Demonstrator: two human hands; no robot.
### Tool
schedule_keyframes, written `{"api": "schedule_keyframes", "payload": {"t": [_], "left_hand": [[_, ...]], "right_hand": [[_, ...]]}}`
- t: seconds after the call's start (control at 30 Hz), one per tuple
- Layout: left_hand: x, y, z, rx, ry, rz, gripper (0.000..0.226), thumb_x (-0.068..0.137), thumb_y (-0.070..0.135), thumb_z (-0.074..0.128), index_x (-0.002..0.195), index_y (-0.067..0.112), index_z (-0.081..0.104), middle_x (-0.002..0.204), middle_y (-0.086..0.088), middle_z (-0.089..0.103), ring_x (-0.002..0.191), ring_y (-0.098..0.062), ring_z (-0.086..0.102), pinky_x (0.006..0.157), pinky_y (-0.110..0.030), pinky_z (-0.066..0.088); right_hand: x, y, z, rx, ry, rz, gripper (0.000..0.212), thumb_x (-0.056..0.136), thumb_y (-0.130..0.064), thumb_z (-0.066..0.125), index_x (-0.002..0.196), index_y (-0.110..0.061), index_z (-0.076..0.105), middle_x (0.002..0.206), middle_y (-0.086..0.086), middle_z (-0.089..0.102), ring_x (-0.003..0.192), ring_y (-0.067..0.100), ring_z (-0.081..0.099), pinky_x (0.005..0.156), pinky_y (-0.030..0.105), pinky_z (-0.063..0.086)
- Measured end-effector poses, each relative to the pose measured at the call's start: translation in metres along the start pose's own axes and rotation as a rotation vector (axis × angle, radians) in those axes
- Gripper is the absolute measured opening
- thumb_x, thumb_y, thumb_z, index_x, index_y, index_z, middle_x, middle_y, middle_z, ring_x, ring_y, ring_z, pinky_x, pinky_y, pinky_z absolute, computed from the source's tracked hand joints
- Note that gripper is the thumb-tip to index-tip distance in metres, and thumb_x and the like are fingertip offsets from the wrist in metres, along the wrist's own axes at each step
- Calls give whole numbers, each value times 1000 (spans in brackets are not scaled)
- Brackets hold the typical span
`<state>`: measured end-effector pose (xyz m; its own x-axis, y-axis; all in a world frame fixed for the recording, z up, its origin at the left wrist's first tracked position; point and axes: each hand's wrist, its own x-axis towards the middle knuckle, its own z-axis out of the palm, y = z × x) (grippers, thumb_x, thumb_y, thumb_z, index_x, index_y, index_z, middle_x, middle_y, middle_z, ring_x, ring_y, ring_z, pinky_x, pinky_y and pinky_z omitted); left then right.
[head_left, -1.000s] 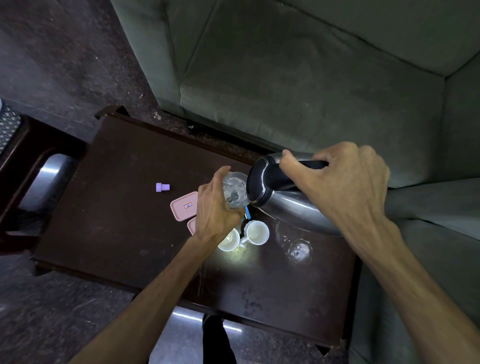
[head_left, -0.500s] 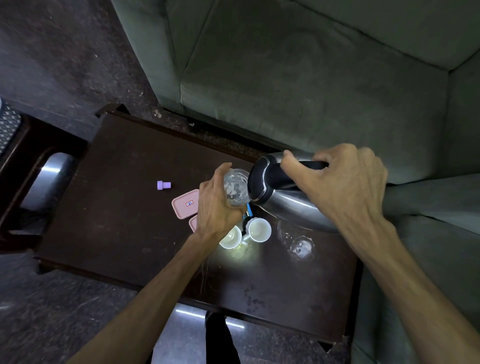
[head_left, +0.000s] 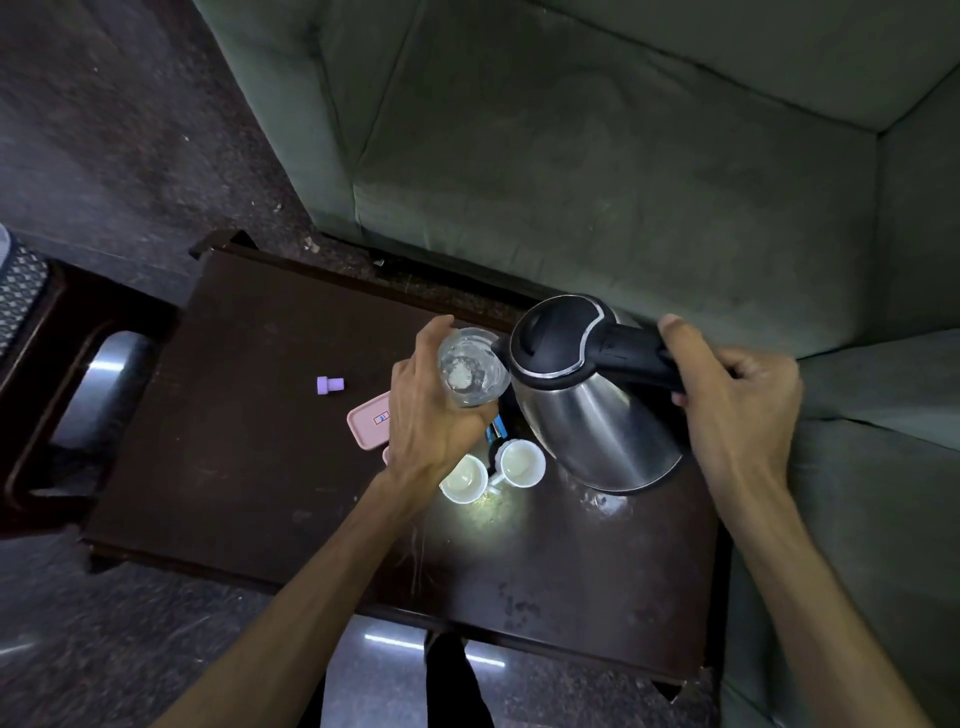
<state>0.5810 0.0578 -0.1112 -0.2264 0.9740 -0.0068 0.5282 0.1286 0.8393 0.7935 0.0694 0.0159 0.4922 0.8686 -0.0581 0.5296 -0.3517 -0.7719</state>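
Two hands are at work over the dark brown wooden bench (head_left: 234, 467), both held above its far right part. The left hand (head_left: 436, 415) has its fingers wrapped round a clear round drinking glass (head_left: 474, 369), carrying it upright in the air with its mouth facing up. The right hand (head_left: 737, 395) is clenched on the black handle of a shiny stainless-steel kettle (head_left: 602, 426) with a black lid, which leans a little toward the glass. Its spout sits just beside the glass rim, and I cannot tell whether they touch. Below the glass, two small white cups (head_left: 464, 478) stand side by side on the bench. A flat pink plastic lid (head_left: 370, 427) lies near them to the left and a small lilac cap (head_left: 330, 385) farther left. A grey-green fabric sofa (head_left: 623, 182) runs behind the bench
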Motion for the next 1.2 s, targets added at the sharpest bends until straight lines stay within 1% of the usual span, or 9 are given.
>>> {"api": "schedule_keyframes", "payload": {"t": [0.1,0.23,0.43,0.57,0.8,0.93,1.0,1.1,1.2], "left_hand": [[6,4,-4,-12,2,19,92,63,25,93,140,21,43,115,12,72,102,-18,68,94,-52,52],[13,0,-4,28,-7,-30,90,64,33,90,140,26,43,118,12,70,105,-18,66,94,-51,52],[20,-21,12,51,-82,-156,90,64,38,88,140,30,39,120,6,70,108,-30,66,96,-50,51],[22,-37,28,46,-127,-164,86,63,38,85,137,26,43,121,2,70,106,-31,67,91,-47,53],[26,-58,49,95,-203,-152,80,66,32,86,134,23,45,122,-3,69,104,-35,68,86,-46,55],[29,-61,56,94,-199,-133,74,68,34,86,129,26,43,122,-3,67,102,-36,67,80,-43,53],[30,-60,58,121,-213,-129,74,69,32,85,130,22,43,122,-8,66,103,-41,66,79,-45,53],[29,-59,55,163,-275,-106,82,65,24,80,138,9,45,133,-11,59,120,-39,59,97,-53,50],[24,-53,41,162,-283,-64,87,63,17,72,145,9,44,152,-6,45,144,-26,42,116,-51,36]], "right_hand": [[-8,0,3,152,46,80,64,82,-61,73,52,-6,59,38,-6,42,41,6,42,53,30,34],[-17,-10,15,340,129,154,65,80,-57,74,45,-9,47,49,7,35,47,14,36,45,18,35],[-19,-26,37,503,206,214,59,83,-46,74,42,-14,46,57,10,33,58,21,36,52,26,39],[-17,-30,49,554,231,212,66,85,-44,75,55,7,47,59,12,35,57,21,36,53,29,38],[-11,-32,57,587,284,237,67,84,-44,75,50,-15,26,63,17,22,61,23,30,53,29,37],[-9,-30,63,575,290,227,65,83,-44,74,49,-15,27,60,16,21,58,23,29,48,25,34],[-8,-29,66,575,273,219,63,85,-43,74,44,-18,33,53,8,24,57,22,31,48,25,34],[-8,-31,70,577,248,211,61,87,-41,73,37,-21,45,44,-10,33,53,16,36,47,23,37],[-8,-36,75,590,235,222,60,87,-41,74,36,-23,48,43,-13,35,51,13,36,47,23,38]]}}
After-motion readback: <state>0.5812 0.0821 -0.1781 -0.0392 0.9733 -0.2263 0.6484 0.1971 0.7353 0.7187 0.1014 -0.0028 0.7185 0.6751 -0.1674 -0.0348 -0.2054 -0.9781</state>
